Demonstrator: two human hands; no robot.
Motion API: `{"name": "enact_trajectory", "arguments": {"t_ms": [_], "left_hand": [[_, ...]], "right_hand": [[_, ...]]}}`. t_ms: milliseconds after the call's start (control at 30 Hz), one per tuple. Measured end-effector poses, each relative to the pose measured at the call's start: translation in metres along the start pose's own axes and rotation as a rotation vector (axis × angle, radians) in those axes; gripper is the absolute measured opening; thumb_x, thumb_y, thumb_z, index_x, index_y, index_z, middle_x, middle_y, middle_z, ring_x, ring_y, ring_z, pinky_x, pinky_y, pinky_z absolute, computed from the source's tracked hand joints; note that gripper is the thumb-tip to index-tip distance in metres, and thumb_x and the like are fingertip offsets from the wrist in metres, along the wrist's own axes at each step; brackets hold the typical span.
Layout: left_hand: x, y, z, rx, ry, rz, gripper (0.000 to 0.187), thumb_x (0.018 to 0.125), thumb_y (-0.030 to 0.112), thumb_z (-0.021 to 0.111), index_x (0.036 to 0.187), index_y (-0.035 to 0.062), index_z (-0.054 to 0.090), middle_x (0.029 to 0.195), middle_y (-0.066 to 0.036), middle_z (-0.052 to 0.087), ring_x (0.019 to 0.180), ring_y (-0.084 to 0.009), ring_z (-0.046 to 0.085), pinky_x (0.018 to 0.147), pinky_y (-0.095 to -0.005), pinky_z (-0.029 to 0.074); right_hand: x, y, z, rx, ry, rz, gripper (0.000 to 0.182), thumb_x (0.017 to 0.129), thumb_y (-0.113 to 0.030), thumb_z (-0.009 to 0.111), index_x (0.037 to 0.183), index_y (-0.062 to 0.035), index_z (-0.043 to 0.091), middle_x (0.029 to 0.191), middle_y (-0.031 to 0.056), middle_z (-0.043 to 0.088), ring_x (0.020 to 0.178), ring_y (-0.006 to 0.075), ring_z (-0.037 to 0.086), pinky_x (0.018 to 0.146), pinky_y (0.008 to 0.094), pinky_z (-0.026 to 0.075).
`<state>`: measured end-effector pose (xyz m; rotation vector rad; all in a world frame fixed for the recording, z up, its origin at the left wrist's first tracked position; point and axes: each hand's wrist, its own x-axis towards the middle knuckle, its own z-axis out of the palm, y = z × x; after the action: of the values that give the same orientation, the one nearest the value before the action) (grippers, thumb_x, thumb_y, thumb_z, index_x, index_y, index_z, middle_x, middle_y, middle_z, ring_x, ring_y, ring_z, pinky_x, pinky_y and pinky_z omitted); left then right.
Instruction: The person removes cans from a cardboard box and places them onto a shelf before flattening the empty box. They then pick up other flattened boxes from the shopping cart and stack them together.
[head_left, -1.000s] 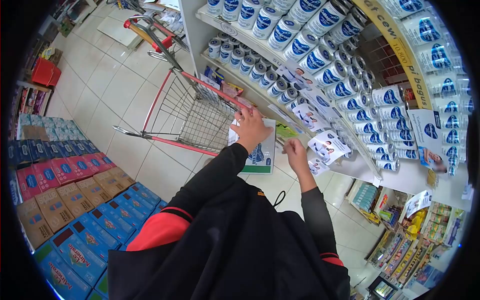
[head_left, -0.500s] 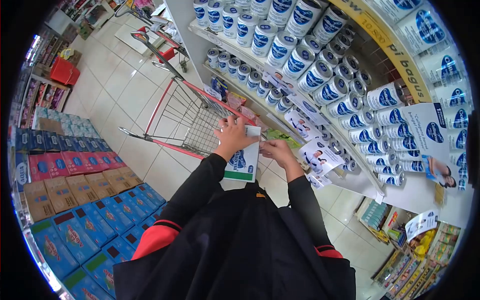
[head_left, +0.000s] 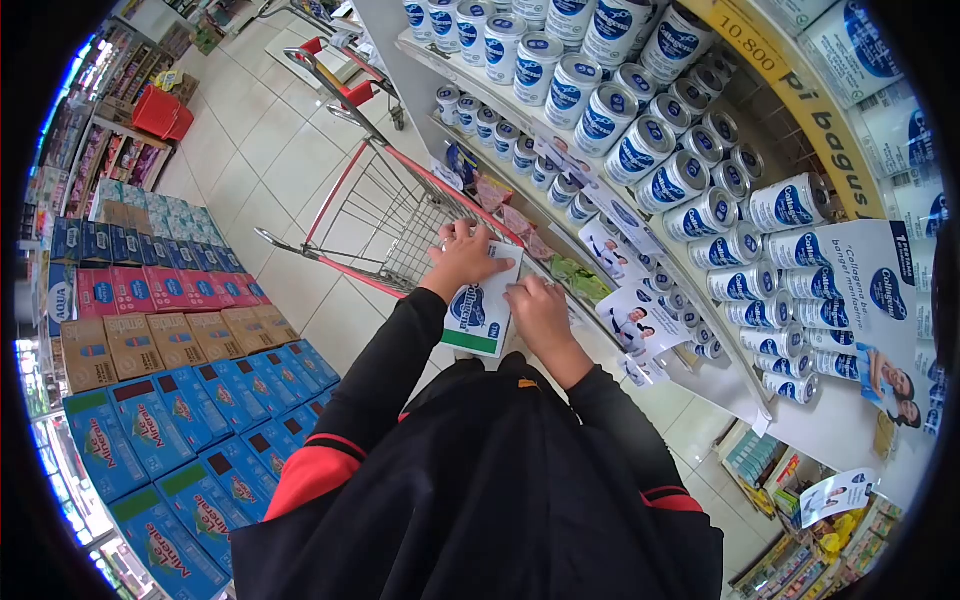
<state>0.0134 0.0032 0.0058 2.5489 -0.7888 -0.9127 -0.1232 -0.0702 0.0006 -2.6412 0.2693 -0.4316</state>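
A white carton (head_left: pixel 478 318) with a blue Collagena logo and a green band along its lower end is in front of my body. My left hand (head_left: pixel 464 262) lies over its upper end, fingers bent around the far edge and thumb along the top. At the carton's right edge, my right hand (head_left: pixel 541 316) is closed, with its bent fingers and thumb on the side; the fingertips are partly hidden. Just past both hands stands a wire shopping cart (head_left: pixel 385 262) with red rails.
Shelves of white and blue cans (head_left: pixel 640 150) rise on my right, with hanging leaflets (head_left: pixel 636 322) along them. Stacked blue water cartons (head_left: pixel 180 405) and brown boxes (head_left: pixel 170 340) line my left. A red basket (head_left: pixel 162 113) is farther back on the tiled floor.
The carton has tilted slightly. My right hand has turned from a fingertip pinch to a more curled hold, higher against its right edge. My view has shifted a little.
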Motion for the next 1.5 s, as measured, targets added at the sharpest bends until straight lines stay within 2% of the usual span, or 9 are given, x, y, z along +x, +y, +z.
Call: {"name": "enact_trajectory", "arguments": {"t_ms": [133,200,433,533,767,833,1033,1333,1500], "left_hand": [[-0.005,0.001,0.0,0.032,0.001,-0.017,0.06,0.057,0.042,0.064,0.105,0.0122,0.046,0.118,-0.017,0.027,0.11,-0.0408,0.021,0.08,-0.0514,0.025],[-0.005,-0.011,0.009,-0.053,0.133,0.072,0.051,0.058,0.036,0.066,0.103,0.02,0.048,0.118,-0.012,0.027,0.109,-0.0381,0.023,0.08,-0.0517,0.026],[-0.033,-0.036,0.026,-0.131,0.486,0.354,0.045,0.063,0.037,0.064,0.103,0.0227,0.048,0.111,-0.019,0.034,0.101,-0.0403,0.03,0.081,-0.0489,0.028],[-0.028,-0.038,0.029,-0.132,0.537,0.328,0.042,0.061,0.034,0.065,0.099,0.0249,0.05,0.111,-0.015,0.033,0.1,-0.0414,0.03,0.074,-0.0495,0.037],[-0.028,-0.033,0.026,-0.221,0.474,0.231,0.041,0.062,0.032,0.066,0.099,0.0247,0.051,0.107,-0.015,0.036,0.098,-0.0402,0.031,0.072,-0.0497,0.038],[-0.028,-0.035,0.027,-0.219,0.512,0.3,0.044,0.062,0.037,0.065,0.099,0.0165,0.052,0.106,-0.019,0.039,0.095,-0.0366,0.035,0.082,-0.0443,0.026],[-0.026,-0.038,0.021,-0.237,0.507,0.248,0.043,0.062,0.037,0.065,0.099,0.0204,0.053,0.106,-0.017,0.039,0.095,-0.0379,0.034,0.079,-0.0454,0.032],[-0.023,-0.04,0.014,-0.27,0.441,0.173,0.039,0.061,0.036,0.065,0.097,0.0249,0.053,0.111,-0.012,0.036,0.101,-0.0377,0.03,0.075,-0.0514,0.032],[-0.027,-0.034,0.017,-0.269,0.453,0.157,0.04,0.061,0.035,0.065,0.097,0.0234,0.052,0.11,-0.012,0.036,0.101,-0.0377,0.03,0.075,-0.0514,0.033]], "right_hand": [[0.004,-0.013,-0.002,-0.302,-0.118,-0.083,0.008,0.065,-0.01,0.051,0.066,-0.0044,0.057,0.066,0.0058,0.05,0.066,0.0198,0.052,0.061,0.034,0.036],[0.006,-0.024,-0.001,-0.424,-0.147,-0.093,0.009,0.064,-0.009,0.049,0.065,-0.0033,0.057,0.066,0.0066,0.05,0.066,0.0197,0.052,0.06,0.0342,0.035],[0.004,-0.034,0.009,-0.732,-0.189,-0.044,0.011,0.063,-0.011,0.05,0.068,-0.0023,0.053,0.067,0.0071,0.05,0.065,0.0197,0.053,0.059,0.0349,0.038],[0.002,-0.02,0.013,-0.695,-0.175,-0.062,0.01,0.064,-0.01,0.049,0.07,-0.0023,0.051,0.066,0.0081,0.05,0.064,0.0207,0.052,0.058,0.0357,0.039],[0.008,0.008,0.0,-0.402,-0.321,-0.339,0.013,0.065,-0.009,0.052,0.073,-0.0009,0.048,0.069,0.0126,0.049,0.061,0.026,0.053,0.06,0.0361,0.041],[0.003,0.012,0.001,-0.343,-0.309,-0.354,0.013,0.066,-0.009,0.053,0.075,-0.0007,0.047,0.069,0.0122,0.048,0.062,0.0274,0.052,0.061,0.037,0.041],[-0.003,0.002,-0.006,0.165,-0.153,0.081,0.008,0.069,-0.012,0.056,0.076,-0.0069,0.055,0.073,0.0089,0.051,0.067,0.0259,0.052,0.06,0.0364,0.039],[0.012,-0.019,0.0,-0.317,-0.065,-0.068,0.008,0.066,-0.014,0.056,0.071,-0.0081,0.055,0.069,0.0049,0.05,0.068,0.0202,0.051,0.063,0.0345,0.033],[0.015,-0.032,0.007,-0.714,-0.242,-0.098,0.01,0.064,-0.011,0.05,0.071,-0.003,0.05,0.069,0.0086,0.047,0.068,0.0218,0.05,0.063,0.0346,0.034]]}}
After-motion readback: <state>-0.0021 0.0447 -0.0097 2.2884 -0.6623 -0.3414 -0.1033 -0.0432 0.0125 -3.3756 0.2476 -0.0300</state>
